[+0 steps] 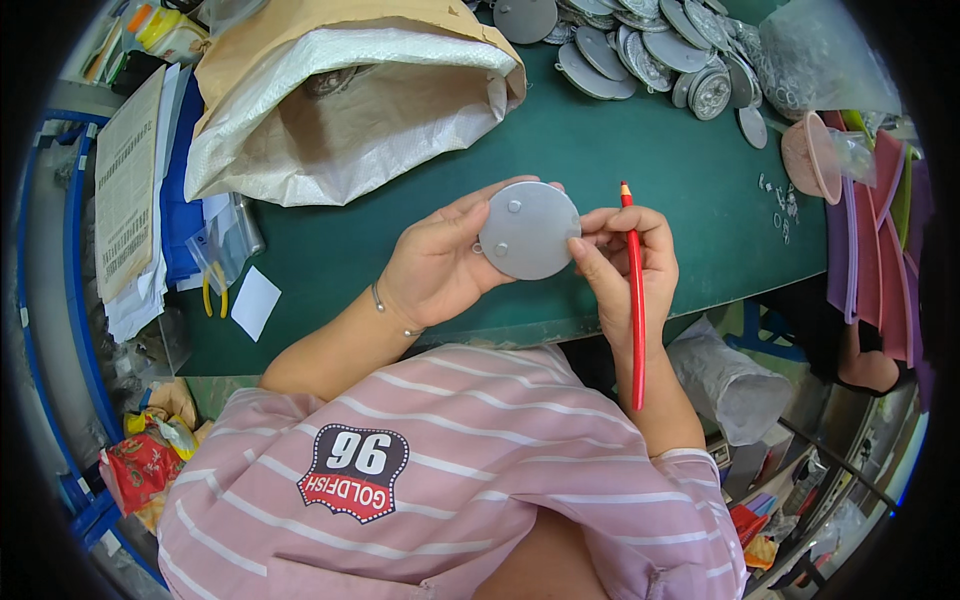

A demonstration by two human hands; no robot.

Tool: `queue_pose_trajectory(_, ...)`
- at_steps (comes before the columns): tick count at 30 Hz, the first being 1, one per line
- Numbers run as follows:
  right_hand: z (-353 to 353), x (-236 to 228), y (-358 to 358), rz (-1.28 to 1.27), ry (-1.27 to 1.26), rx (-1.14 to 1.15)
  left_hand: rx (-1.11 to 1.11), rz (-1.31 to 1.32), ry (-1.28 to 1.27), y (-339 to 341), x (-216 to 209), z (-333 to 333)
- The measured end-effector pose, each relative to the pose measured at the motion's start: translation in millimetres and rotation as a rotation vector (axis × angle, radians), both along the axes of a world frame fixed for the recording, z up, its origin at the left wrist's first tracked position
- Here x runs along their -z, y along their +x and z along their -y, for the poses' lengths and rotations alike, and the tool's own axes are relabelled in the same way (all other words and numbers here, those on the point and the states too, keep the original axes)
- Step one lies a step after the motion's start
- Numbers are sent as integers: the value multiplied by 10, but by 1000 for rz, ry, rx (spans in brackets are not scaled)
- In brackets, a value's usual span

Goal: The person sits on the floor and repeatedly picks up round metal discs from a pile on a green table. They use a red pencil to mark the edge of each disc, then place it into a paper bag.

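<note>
A round grey metal medal (530,232) with two small round studs and a little loop at its left edge is held up in front of me, its flat side showing. My left hand (440,245) grips it from the left, thumb on the edge and fingers behind. The thumb and fingertips of my right hand (635,260) pinch its right edge. A red pencil (637,300) also sits in my right hand, tucked between the fingers, with its dark tip pointing up and away.
A paper sack (420,165) with a white lining gapes at the back left. Several similar medals (640,50) lie heaped at the back right, near a pink cup (808,158) and scattered small rings (783,210). Papers (130,200) and yellow-handled pliers (215,290) are at left.
</note>
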State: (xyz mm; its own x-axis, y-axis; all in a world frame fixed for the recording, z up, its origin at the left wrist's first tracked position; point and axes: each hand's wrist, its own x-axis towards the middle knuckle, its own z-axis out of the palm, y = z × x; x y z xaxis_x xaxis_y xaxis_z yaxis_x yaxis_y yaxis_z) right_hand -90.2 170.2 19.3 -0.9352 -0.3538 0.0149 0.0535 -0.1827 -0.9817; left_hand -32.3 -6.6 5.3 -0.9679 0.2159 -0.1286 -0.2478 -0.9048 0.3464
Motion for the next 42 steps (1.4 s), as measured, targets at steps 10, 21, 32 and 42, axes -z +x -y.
queue_pose_trajectory(10,21,-27,32,-95,17,-3,50,99,74,13,-8,17)
queue_pose_trajectory(21,-76,-42,44,-522,257,92,-82,145,-343,64,-6,-85)
queue_pose_trajectory(32,4,-50,-7,-694,463,58,-132,91,-428,94,-29,-108)
queue_pose_trajectory(42,-74,33,-15,-139,197,-97,-155,87,-338,104,16,-106)
